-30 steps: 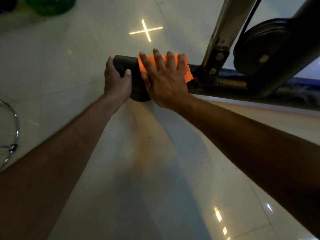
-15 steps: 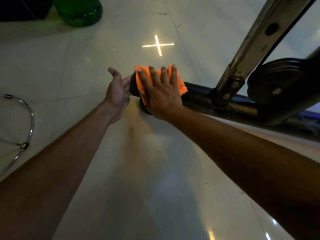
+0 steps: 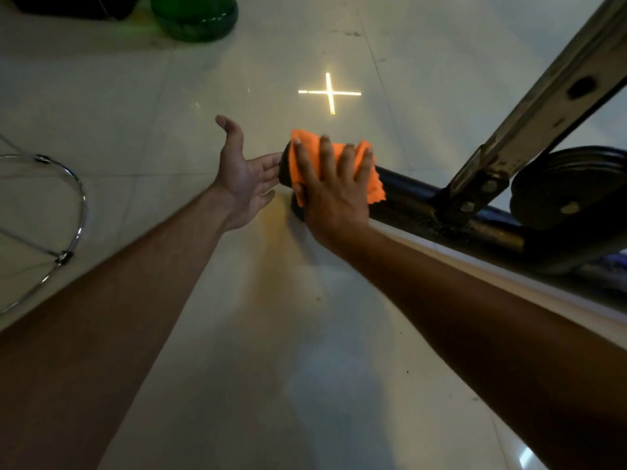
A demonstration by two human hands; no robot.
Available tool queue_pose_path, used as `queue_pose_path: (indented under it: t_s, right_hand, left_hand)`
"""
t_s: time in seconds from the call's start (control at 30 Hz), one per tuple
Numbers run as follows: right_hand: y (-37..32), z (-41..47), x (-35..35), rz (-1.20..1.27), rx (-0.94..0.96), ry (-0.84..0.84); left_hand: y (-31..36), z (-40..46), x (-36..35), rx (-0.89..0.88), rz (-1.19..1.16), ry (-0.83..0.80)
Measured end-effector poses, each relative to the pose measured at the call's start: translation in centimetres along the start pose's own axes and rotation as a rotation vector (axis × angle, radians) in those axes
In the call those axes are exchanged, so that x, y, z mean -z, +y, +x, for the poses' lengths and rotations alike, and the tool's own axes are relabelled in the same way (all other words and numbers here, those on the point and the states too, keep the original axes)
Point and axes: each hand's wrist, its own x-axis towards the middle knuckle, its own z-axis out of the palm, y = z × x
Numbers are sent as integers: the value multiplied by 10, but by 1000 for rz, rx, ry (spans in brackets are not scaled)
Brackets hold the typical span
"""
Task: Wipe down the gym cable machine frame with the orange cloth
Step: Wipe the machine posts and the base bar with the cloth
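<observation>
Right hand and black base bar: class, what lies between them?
The orange cloth lies between the right hand and the black base bar, pressed flat under straight fingers, as the head view shows.

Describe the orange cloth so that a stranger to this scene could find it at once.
Follow the black base bar of the cable machine along the floor to its left end. The orange cloth is draped over that end, pressed flat under the right hand. It is the only bright orange thing here.

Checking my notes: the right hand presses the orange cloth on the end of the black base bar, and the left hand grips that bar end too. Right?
Not quite. The head view shows the left hand open beside the bar end, not gripping it. The right hand does press the orange cloth on it.
</observation>
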Motion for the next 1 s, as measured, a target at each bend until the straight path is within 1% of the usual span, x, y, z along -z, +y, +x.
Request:
queue_pose_path:
  t_s: [0.07, 0.13, 0.3, 0.37, 0.4, 0.5, 0.63, 0.7, 0.77, 0.83, 0.93, 1.0]
  right_hand:
    - [-17, 16, -1, -20, 18, -13]
    - [-14, 18, -1, -32, 45, 6]
    - [51, -23, -5, 46, 173, 101]
    - [65, -38, -8, 44, 158, 113]
    - [60, -38, -8, 47, 131, 100]
    - [20, -17, -5, 5, 17, 49]
    - [-12, 16, -3, 20, 38, 15]
    - [-5, 15, 0, 45, 72, 38]
    - [15, 3, 1, 69, 132, 66]
    - [40, -18, -2, 94, 145, 91]
    - [58, -42, -5, 120, 77, 125]
    - [45, -38, -6, 105, 16, 105]
  left_hand:
    - [0, -2, -1, -2, -6, -15]
    - [1, -2, -2, -6, -9, -11]
    - [1, -2, 2, -8, -1, 18]
    - [1, -4, 2, -6, -1, 22]
    - [2, -6, 2, -5, 0, 21]
    - [4, -8, 0, 10, 19, -5]
    - [8, -11, -5, 21, 12, -26]
    - [7, -10, -5, 27, 9, -19]
    - [5, -10, -2, 21, -7, -6]
    - [3, -10, 0, 12, -20, 12]
    - [2, -9, 1, 11, -12, 47]
    - [3, -9, 1, 15, 10, 65]
